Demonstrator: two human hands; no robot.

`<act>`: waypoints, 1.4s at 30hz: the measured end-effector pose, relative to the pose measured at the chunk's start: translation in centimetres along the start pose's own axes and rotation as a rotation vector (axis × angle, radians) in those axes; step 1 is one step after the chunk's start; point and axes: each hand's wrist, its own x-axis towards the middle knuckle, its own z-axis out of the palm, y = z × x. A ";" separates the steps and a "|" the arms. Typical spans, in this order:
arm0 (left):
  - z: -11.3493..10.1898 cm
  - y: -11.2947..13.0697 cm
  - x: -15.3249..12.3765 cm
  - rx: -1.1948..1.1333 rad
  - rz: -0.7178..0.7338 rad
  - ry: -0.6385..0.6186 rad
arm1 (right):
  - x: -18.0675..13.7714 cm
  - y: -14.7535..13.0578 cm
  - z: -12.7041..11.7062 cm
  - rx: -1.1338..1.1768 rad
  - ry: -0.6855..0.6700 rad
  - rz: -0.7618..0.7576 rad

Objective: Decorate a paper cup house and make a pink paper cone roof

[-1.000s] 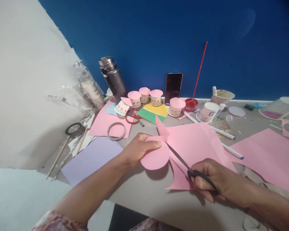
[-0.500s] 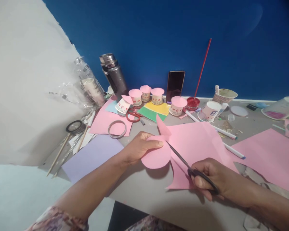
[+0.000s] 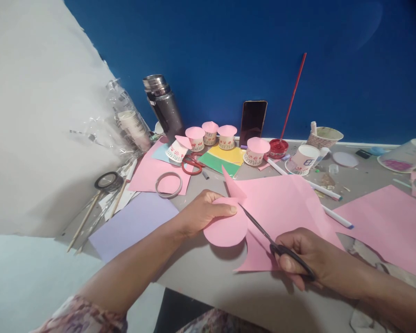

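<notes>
My left hand (image 3: 208, 212) pinches a rounded piece of pink paper (image 3: 227, 231), thumb on top and the other fingers hidden beneath. The rounded piece looks still joined to the larger pink sheet (image 3: 280, 203) near its upper edge, where a narrow flap stands up. In my right hand (image 3: 305, 259) is a pair of black-handled scissors (image 3: 260, 226), the fingers in and around the handles. The blades look nearly closed, and their tips meet the right edge of the rounded piece, close to my left thumb.
Behind stand several small decorated paper cups (image 3: 256, 155) with pink cone tops, a flask (image 3: 164, 104) and a phone (image 3: 253, 122). A roll of tape (image 3: 168, 185), red-handled scissors (image 3: 192, 166) and a purple sheet (image 3: 133, 226) lie left. Markers (image 3: 338, 217) and another pink sheet (image 3: 388, 222) lie right.
The rounded paper has tilted and its lower edge has dropped slightly. The larger sheet's lower left corner has shifted a little left. Both hands stay nearly in place.
</notes>
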 end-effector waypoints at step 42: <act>-0.5 0.3 -0.1 0.099 -0.065 -0.106 | -0.1 0.0 0.0 -0.037 -0.006 0.019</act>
